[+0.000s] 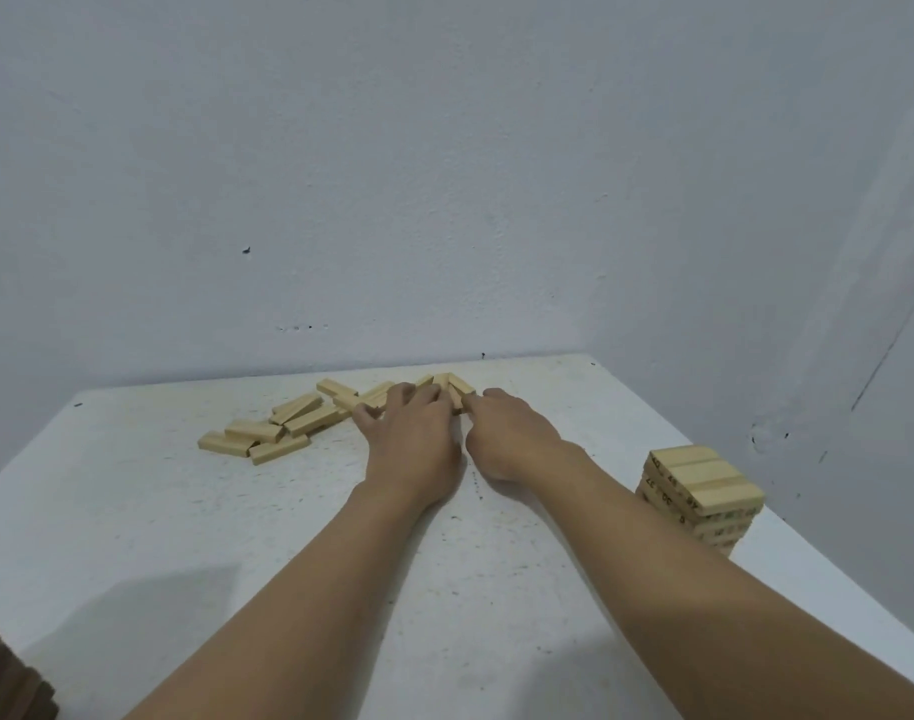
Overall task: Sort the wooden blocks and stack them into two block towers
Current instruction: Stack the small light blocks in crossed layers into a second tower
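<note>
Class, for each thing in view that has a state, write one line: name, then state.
left hand, fingers spread flat on the loose blocks
right hand, fingertips at the loose blocks too; grip unclear
loose blocks, scattered flat on the table
block tower, upright, several layers, near the table's right edge

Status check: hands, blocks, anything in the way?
Left hand spread on loose blocks; right hand touching them, grip unclear. One tower built, close beside right forearm.
</note>
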Tool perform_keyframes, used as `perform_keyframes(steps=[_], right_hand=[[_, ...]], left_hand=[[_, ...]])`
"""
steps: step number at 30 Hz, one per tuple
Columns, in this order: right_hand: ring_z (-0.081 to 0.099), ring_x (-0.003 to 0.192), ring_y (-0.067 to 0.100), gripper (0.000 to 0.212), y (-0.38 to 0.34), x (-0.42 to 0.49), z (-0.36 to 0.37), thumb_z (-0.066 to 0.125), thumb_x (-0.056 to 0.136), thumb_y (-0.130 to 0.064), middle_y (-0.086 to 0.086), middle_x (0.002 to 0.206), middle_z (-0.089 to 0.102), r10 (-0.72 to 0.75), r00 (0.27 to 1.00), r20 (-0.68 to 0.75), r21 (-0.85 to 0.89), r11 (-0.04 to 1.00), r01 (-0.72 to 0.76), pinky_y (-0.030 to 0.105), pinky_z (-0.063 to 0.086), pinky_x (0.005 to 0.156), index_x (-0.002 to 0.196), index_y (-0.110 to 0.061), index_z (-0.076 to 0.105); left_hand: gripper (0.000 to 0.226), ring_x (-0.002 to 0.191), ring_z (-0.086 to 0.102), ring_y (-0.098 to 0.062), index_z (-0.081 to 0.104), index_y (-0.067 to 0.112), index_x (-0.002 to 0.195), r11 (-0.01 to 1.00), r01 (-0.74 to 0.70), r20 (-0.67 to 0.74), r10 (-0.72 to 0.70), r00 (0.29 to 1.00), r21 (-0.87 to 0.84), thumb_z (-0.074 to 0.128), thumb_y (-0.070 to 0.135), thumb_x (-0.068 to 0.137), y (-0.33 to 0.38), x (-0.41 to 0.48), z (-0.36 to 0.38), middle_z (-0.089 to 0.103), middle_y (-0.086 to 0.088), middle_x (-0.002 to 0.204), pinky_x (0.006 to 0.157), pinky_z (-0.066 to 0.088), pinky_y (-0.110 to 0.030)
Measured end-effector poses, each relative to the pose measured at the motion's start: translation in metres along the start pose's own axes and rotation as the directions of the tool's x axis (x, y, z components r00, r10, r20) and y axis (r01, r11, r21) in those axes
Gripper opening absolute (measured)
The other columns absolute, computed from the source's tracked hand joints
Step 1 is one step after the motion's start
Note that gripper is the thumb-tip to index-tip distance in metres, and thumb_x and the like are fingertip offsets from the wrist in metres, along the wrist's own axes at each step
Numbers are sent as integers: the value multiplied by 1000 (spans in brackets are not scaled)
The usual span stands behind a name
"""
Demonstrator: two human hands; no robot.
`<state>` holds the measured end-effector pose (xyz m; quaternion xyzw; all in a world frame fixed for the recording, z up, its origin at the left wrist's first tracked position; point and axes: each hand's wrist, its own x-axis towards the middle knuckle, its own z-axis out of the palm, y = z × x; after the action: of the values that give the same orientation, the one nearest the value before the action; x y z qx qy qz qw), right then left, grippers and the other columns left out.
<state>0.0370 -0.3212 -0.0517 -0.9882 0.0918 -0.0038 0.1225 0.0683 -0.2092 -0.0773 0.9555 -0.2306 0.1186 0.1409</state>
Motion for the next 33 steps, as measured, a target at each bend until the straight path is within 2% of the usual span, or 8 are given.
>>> perform_keyframes(steps=[3, 7, 14, 18, 20, 26, 30, 33], right_hand=[[49, 123, 28, 40, 0, 3, 4, 41, 101, -11, 9, 133, 49, 2, 999, -33, -22, 1000, -3, 35, 41, 87, 140, -13, 49], [42, 133, 29, 49, 0, 1, 10, 46, 99, -10, 10, 137, 48, -34, 999, -43, -57, 998, 32, 37, 40, 93, 147, -17, 44], [52, 110, 30, 28, -4, -17, 5, 44, 97, -2, 12, 132, 49, -18, 999, -51, -36, 999, 16, 34, 36, 76, 120, -4, 58], [51, 97, 27, 21, -4, -35, 4, 43, 94, 3, 10, 124, 54, -20, 998, -60, 56, 998, 23, 33, 38, 74, 102, -11, 55], [50, 92, 24, 19, -3, -43, 8, 42, 92, 3, 9, 119, 56, -24, 997, -72, 98, 995, 31, 32, 39, 73, 99, -12, 53], [56, 104, 26, 33, -9, -76, 15, 43, 94, -3, 6, 121, 59, -72, 993, -90, 168, 982, 87, 39, 50, 88, 121, -9, 61], [56, 95, 22, 31, -14, -98, 23, 45, 90, -4, 1, 114, 60, -85, 990, -111, 240, 964, 110, 34, 49, 80, 112, -15, 64], [57, 93, 18, 27, -18, -114, 28, 44, 90, -4, -4, 107, 61, -114, 986, -122, 302, 942, 147, 34, 51, 80, 98, -21, 65]], left_hand=[[33, 138, 30, -21, 59, 25, 123, 1000, 18, -48, -18, 999, -9, 50, 17, 92, -1, -1, 2, 51, 11, 143, 97, 21, -48], [25, 135, 33, -21, 64, 27, 113, 1000, 27, -69, -26, 997, 7, 52, 19, 92, -1, -3, 1, 56, 11, 132, 101, 22, -50], [27, 122, 42, -19, 72, 25, 89, 998, 62, -104, -59, 993, 22, 47, 19, 95, 0, -10, -6, 64, 11, 100, 105, 21, -52], [28, 109, 45, -18, 70, 23, 79, 998, 52, -110, -49, 993, 21, 47, 12, 89, 2, -20, -10, 60, 9, 87, 102, 23, -45], [30, 106, 48, -17, 69, 23, 78, 999, 47, -121, -46, 992, 7, 45, 11, 89, 2, -28, -10, 58, 9, 86, 101, 22, -43], [38, 101, 52, -14, 78, 28, 92, 998, -36, -109, 30, 994, -57, 44, 10, 92, -1, -61, -17, 60, 9, 90, 100, 15, -35], [47, 86, 59, -19, 83, 26, 92, 977, -66, -122, 42, 992, -200, 40, 9, 86, -15, -87, -28, 71, 2, 83, 88, 26, -31], [55, 76, 57, -22, 84, 22, 86, 961, -87, -106, 61, 992, -264, 32, 16, 71, -23, -109, -41, 73, -1, 78, 79, 24, -27]])
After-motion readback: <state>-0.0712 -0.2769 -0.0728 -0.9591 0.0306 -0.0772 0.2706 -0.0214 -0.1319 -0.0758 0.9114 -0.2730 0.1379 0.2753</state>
